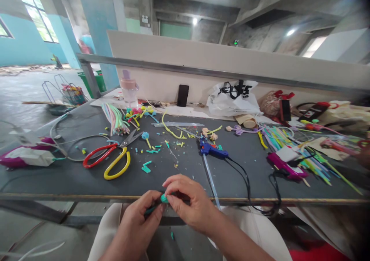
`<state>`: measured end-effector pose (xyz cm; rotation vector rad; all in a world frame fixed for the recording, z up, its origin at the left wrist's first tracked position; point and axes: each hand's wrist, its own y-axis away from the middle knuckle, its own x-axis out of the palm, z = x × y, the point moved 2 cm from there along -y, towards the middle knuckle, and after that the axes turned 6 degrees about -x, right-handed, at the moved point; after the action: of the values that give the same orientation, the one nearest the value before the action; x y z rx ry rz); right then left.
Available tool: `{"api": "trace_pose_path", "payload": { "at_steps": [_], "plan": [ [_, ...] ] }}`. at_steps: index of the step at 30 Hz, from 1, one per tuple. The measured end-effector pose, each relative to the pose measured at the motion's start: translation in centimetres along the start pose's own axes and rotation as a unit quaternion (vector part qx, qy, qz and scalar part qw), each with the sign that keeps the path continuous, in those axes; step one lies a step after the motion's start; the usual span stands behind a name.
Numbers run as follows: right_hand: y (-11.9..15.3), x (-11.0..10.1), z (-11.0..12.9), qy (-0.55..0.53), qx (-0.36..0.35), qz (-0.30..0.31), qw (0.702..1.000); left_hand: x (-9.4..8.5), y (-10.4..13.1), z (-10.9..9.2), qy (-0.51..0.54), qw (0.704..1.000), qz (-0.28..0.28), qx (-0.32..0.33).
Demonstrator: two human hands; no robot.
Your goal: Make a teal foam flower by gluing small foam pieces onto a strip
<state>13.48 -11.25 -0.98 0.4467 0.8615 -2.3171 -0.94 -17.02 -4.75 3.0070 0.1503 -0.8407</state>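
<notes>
Just in front of the table's near edge, my left hand (144, 216) pinches a green chenille stem with a small bunched head (164, 198). My right hand (185, 199) closes its fingertips on that same green head from the other side. Part of the stem is hidden in my left palm. Beyond my hands lie short teal chenille pieces (146, 167) and scissors (117, 157) with one red and one yellow handle, blades apart. A blue glue gun (213, 150) with a clear glue stick rests to the right. A small blue chenille flower (145, 136) lies past the scissors.
Chenille stem bundles lie at the back left (111, 116) and right (277, 137). A pink-lidded bottle (129, 89), a phone (182, 95) and a white bag (232, 99) stand along the back panel. The glue gun's black cable (248, 189) loops over the near edge. At far right a person's hand (363, 153) shows partly.
</notes>
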Motion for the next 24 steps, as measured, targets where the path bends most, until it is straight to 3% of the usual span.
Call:
{"api": "trace_pose_path", "payload": {
  "at_steps": [3, 7, 10, 19, 24],
  "plan": [
    [-0.11, 0.23, -0.12, 0.017, 0.001, -0.012, 1.000, -0.09, -0.07, -0.07, 0.077, 0.996, 0.029, -0.020],
    [-0.02, 0.34, -0.27, 0.034, -0.010, -0.015, 0.999, -0.09, -0.16, 0.07, 0.218, 0.969, 0.085, -0.078],
    [0.08, 0.36, -0.33, 0.040, -0.016, -0.010, 0.999, 0.05, -0.29, 0.30, 0.268, 0.953, 0.085, -0.109],
    [0.00, 0.50, -0.38, 0.059, -0.036, 0.007, 0.998, 0.36, -0.23, 0.49, 0.298, 0.938, 0.079, -0.159],
    [-0.16, 0.55, -0.47, 0.076, -0.022, 0.015, 0.997, 0.06, -0.33, -0.02, 0.235, 0.959, 0.075, -0.137]
  ]
}}
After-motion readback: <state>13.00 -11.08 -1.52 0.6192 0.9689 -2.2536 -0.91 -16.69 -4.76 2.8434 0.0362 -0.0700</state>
